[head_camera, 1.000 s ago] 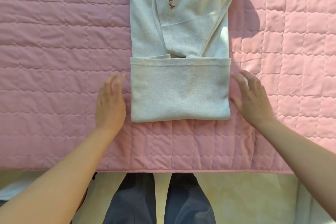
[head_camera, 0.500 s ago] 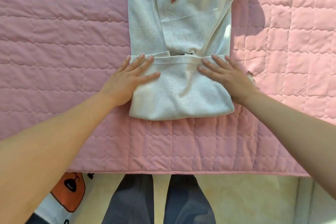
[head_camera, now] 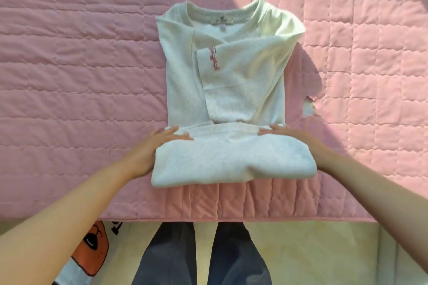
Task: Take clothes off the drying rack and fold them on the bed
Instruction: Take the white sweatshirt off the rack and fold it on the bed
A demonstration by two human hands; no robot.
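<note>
Change: a second ago both hands lay on the bed [head_camera: 69, 76] beside the folded lower part [head_camera: 227, 159]. Half a second ago they pressed flat on top of it. Now they hold its two ends, and it looks fuller, with shadow under its near edge.
Meaning: probably the next fold toward the collar [head_camera: 222, 12] is starting, so this garment looks nearly done.
Left grip: the left hand [head_camera: 157, 148] holds the fold's left end, fingers over its far edge.
Right grip: the right hand [head_camera: 298, 141] holds the right end the same way; both thumbs are hidden.
Where: the sweatshirt [head_camera: 231, 81] lies mid-bed, its folded part near the bed's near edge.
Axis: the long axis runs straight away from the person, with the collar at the far end, the fold nearest and the sleeves crossed over the chest.
</note>
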